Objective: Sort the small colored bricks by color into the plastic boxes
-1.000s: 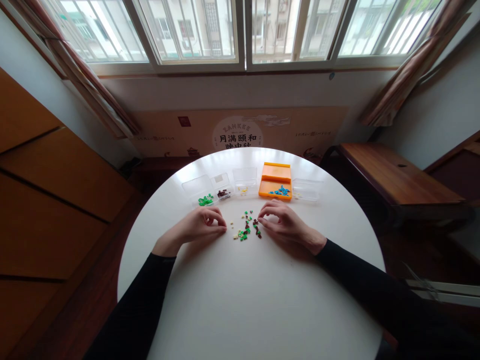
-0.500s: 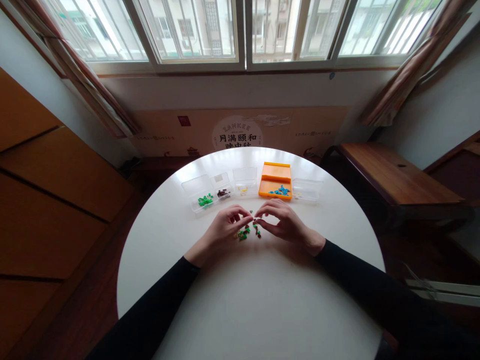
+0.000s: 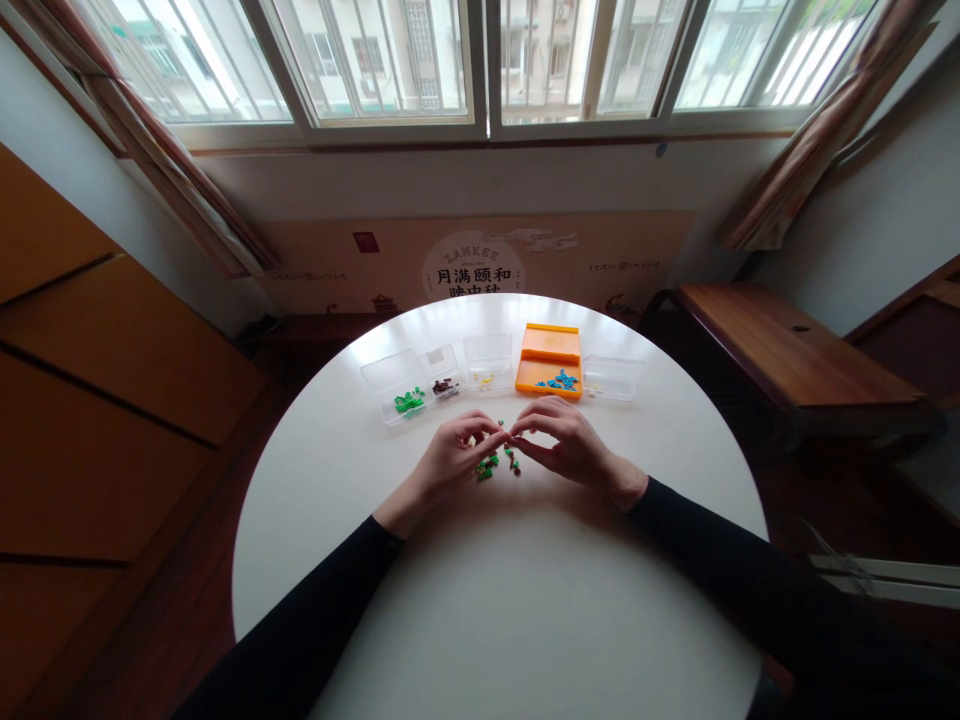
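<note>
1 head-worn cam, above the near edge of the round desk (image 3: pixel 360 600), looking forward and down toward the window (image 3: pixel 480 60). Wide angle, whole desk in frame, hands mid-frame, fairly near.

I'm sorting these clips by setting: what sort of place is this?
Probably a room in a home: a round white table under a wide curtained window, a wooden bench alongside, and apartment blocks outside.
</note>
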Motion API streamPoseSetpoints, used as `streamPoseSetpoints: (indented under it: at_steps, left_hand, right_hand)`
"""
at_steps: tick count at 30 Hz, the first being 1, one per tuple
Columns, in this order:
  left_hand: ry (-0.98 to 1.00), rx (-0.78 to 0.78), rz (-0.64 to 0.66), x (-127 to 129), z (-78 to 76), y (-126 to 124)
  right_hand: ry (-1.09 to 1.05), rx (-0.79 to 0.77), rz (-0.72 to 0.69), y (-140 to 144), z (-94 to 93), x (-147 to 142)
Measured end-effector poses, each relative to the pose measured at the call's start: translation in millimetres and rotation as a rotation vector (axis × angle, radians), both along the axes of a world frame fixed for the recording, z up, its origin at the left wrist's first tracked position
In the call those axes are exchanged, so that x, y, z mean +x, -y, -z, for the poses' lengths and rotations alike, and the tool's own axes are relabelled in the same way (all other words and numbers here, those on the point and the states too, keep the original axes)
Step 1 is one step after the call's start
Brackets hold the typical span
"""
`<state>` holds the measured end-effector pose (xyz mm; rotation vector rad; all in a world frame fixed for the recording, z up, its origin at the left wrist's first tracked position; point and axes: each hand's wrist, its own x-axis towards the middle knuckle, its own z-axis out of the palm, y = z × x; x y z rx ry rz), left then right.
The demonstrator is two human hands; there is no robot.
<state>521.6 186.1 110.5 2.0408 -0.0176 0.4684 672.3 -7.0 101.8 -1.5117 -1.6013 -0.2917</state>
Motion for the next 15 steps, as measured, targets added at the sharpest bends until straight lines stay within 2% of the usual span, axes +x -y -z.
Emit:
streamPoseSetpoints:
  at_steps: [3,5,7,11,15]
  left_hand:
    - [0.057,0.037,-0.014,-1.8,-2.0,-0.6]
    - [0.098,0.077,-0.034,-3.8,-3.9,-3.4]
    - [0.126,0.135,-0.052,-6.1,-5.1,-8.0]
    - [0.131,0.289,-0.085,-9.3,-4.5,-18.4]
    - [0.125,0.423,-0.115,-10.1,-3.5,-22.9]
  right_hand:
    - [-0.012,-0.002,0.037,2.0,-3.7,2.2]
    - [-0.041,0.005,0.110,5.9,-6.3,8.9]
    - [-0.088,0.006,0.223,12.3,-7.7,20.6]
    - [-0.234,-0.082,0.504,31.3,-7.3,51.4]
    - [-0.263,-0.211,0.786,49.5,-8.7,74.0]
